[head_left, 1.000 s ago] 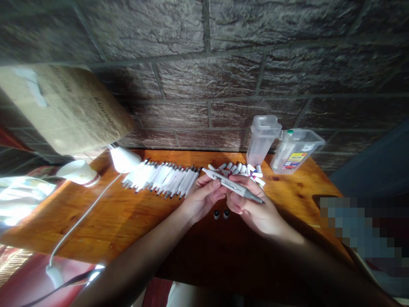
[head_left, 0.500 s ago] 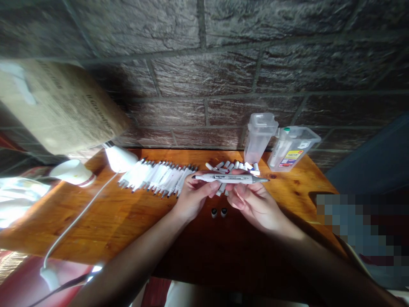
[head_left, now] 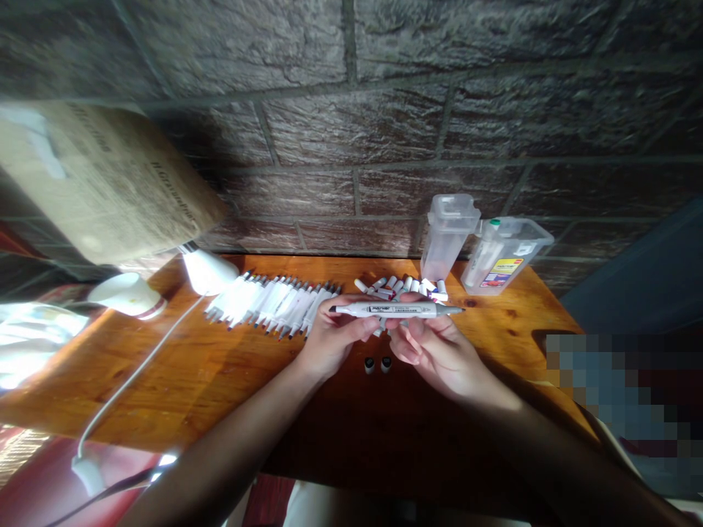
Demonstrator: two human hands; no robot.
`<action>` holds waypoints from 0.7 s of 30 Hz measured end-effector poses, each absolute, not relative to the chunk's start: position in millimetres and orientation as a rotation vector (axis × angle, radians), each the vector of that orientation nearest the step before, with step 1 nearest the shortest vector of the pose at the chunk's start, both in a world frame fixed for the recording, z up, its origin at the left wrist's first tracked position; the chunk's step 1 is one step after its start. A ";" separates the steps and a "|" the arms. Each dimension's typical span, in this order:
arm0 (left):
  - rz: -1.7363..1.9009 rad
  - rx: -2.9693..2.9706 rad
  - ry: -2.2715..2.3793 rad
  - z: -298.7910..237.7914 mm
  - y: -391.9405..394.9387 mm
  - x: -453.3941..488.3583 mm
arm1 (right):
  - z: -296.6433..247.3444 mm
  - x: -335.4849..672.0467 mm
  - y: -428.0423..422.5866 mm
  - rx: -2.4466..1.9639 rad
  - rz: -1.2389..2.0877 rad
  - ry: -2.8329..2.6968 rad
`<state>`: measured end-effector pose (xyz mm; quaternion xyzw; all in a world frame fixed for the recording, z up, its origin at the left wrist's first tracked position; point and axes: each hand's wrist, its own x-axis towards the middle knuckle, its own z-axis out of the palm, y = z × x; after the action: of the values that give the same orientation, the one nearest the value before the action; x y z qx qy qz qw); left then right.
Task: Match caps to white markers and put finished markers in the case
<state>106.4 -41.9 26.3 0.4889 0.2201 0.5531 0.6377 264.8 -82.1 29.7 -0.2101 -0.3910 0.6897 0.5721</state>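
Note:
A white double-ended marker point(head_left: 400, 310) is held level between both hands above the wooden table point(head_left: 220, 395), with dark tips bare at both ends. My left hand point(head_left: 332, 337) pinches its left part, thumb in front. My right hand point(head_left: 439, 348) grips the right part with bent fingers. Below the marker, two dark-topped caps point(head_left: 377, 364) stand side by side on the table. Behind my left hand lies a row of uncapped white markers point(head_left: 269, 304). Behind the held marker is a loose pile of white caps point(head_left: 409, 285), partly hidden by my hands.
A tall clear plastic case point(head_left: 447, 238) stands by the brick wall point(head_left: 307, 190). Right of it, a clear box point(head_left: 516, 252) holds a green-capped marker. At left are a lamp point(head_left: 206, 271) with a paper shade, its white cord point(head_left: 137, 369) and a paper cup point(head_left: 129, 295).
The marker has rolled slightly in my fingers, so its printed side faces me more directly. Both hands stay in nearly the same place.

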 end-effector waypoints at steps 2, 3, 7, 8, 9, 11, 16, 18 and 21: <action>1.269 1.121 0.505 26.0 -41.7 105.9 | 28.8 264.9 -81.8 -0.493 1.618 -0.914; 1.269 1.124 0.505 25.9 -41.6 105.7 | 28.3 264.9 -81.6 -0.493 1.620 -0.912; 1.274 1.115 0.501 26.5 -41.5 105.8 | 27.2 264.0 -80.9 -0.504 1.618 -0.906; 1.276 1.114 0.492 26.7 -41.4 105.9 | 27.0 263.5 -80.8 -0.506 1.612 -0.906; 1.280 1.112 0.480 26.8 -41.3 106.1 | 26.8 263.0 -80.8 -0.508 1.606 -0.906; 1.293 1.101 0.457 26.6 -41.1 106.2 | 26.2 261.8 -80.9 -0.514 1.599 -0.904; 1.308 1.074 0.473 24.3 -40.4 105.1 | 24.3 259.4 -81.2 -0.514 1.618 -0.892; 1.311 1.080 0.473 22.8 -39.9 104.2 | 23.7 258.7 -81.6 -0.506 1.629 -0.873; 1.296 1.111 0.491 20.2 -38.6 102.1 | 22.5 257.8 -82.4 -0.501 1.644 -0.853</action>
<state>102.1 -38.6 20.2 0.4855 0.2143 0.5663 0.6307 257.8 -82.4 22.5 -0.2137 -0.3638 0.7017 0.5741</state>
